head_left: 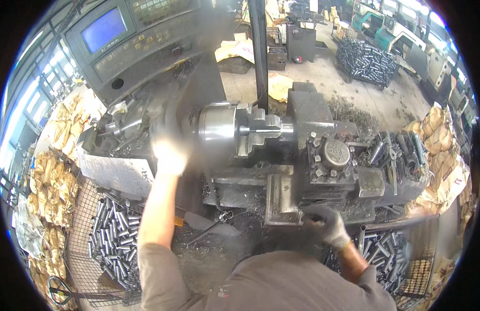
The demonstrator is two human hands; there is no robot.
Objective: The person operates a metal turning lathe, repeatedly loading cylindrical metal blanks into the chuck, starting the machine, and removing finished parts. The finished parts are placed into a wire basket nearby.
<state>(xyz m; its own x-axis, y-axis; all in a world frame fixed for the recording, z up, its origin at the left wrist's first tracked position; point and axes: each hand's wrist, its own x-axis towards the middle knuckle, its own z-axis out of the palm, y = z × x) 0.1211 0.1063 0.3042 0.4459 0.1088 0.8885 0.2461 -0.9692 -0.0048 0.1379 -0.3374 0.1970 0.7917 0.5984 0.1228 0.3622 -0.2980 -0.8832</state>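
My left hand (170, 153), in a glove, is stretched forward beside the left side of a lathe chuck (219, 124). Motion and glare smear its fingers, so what they touch does not show. The chuck's steel jaws (258, 129) point right, toward a dark machine block. Below the square tool post (336, 153), my gloved right hand (328, 224) is closed at the front of the lathe carriage (282, 199). Its dark fingers curl round something I cannot make out. Metal chips lie over the machine bed.
A control panel (108, 39) with a blue screen stands at the upper left. Cut metal tubes (115, 236) fill a wire basket at lower left; more tubes (387, 249) lie at lower right. Hand tools (394, 171) rest right of the tool post. A loaded cart (367, 62) stands behind.
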